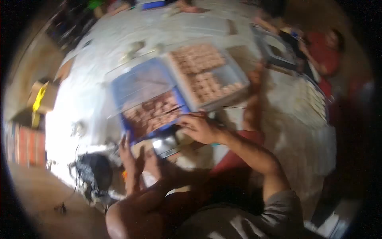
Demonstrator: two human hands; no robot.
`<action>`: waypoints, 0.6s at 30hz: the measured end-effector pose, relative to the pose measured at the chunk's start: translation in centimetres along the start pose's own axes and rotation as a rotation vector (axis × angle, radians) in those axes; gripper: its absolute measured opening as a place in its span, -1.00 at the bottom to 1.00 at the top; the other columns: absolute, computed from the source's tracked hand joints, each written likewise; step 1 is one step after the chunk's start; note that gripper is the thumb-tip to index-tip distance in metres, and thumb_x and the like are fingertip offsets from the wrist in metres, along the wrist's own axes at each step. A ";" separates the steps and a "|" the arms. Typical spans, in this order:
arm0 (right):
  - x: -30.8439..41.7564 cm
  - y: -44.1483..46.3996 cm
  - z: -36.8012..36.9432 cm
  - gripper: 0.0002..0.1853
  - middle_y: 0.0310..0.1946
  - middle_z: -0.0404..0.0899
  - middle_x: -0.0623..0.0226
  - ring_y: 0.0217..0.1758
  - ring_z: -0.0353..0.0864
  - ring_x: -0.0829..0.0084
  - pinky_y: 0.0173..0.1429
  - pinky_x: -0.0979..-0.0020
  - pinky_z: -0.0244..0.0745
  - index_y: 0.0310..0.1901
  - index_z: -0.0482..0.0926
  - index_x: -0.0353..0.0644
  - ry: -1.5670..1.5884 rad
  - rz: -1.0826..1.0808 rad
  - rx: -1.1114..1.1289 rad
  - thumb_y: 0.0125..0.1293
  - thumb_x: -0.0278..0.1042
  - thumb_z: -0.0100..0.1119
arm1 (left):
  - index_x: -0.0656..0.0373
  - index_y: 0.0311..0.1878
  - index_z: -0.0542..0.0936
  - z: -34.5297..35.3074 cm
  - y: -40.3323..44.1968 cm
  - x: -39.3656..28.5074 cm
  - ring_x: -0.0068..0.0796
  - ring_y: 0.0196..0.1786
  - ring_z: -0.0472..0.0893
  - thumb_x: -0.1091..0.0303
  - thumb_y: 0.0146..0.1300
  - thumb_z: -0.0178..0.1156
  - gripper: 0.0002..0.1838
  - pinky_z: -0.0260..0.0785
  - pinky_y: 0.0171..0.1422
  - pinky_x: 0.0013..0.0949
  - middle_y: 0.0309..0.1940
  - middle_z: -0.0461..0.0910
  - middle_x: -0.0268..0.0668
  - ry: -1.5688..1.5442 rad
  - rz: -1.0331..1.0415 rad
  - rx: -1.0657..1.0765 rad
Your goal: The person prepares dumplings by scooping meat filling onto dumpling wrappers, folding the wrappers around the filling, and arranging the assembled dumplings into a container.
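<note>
A blue tray in front of me holds many small pinkish-brown pieces in its near half. A clear sheet or lid appears to cover the far half. My left hand is at the tray's near left corner, fingers stretched out; blur hides whether they touch it. At the near right corner, my right hand has its fingers curled together over the rim. What they hold, if anything, cannot be made out. Between the hands is a shiny metal device, like a small scale, at the tray's near edge.
A pale tray with rows of similar pieces stands right of the blue one. My bare foot is near the metal device. A dark bundle with cables lies at left. Other people, including one in red, sit around the white sheet.
</note>
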State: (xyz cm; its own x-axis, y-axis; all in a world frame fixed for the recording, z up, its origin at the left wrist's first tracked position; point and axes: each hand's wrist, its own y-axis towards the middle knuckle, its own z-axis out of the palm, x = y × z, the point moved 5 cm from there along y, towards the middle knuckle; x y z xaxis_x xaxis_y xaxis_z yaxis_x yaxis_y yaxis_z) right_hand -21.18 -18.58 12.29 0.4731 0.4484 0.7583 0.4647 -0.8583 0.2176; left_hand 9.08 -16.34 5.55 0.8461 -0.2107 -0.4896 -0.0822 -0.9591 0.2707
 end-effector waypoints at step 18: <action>-11.2 11.4 10.0 -0.89 -0.24 0.68 0.12 0.00 0.64 0.07 0.27 0.06 0.34 -0.33 0.70 -0.22 -0.838 0.031 0.168 0.23 -0.44 0.20 | 0.12 -0.13 0.68 1.6 -1.4 -0.6 -0.03 -0.16 0.68 0.05 0.20 0.34 -0.66 0.53 -0.12 -0.09 -0.16 0.68 -0.09 -0.089 0.328 0.544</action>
State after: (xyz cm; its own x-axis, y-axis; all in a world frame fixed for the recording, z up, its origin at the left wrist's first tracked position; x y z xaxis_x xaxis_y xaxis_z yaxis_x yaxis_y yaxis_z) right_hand -13.67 -30.89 0.16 0.8539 0.5187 0.0430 0.5161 -0.8545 0.0599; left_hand 7.89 -15.18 4.11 0.6864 -0.5016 -0.5265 -0.6046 -0.7959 -0.0299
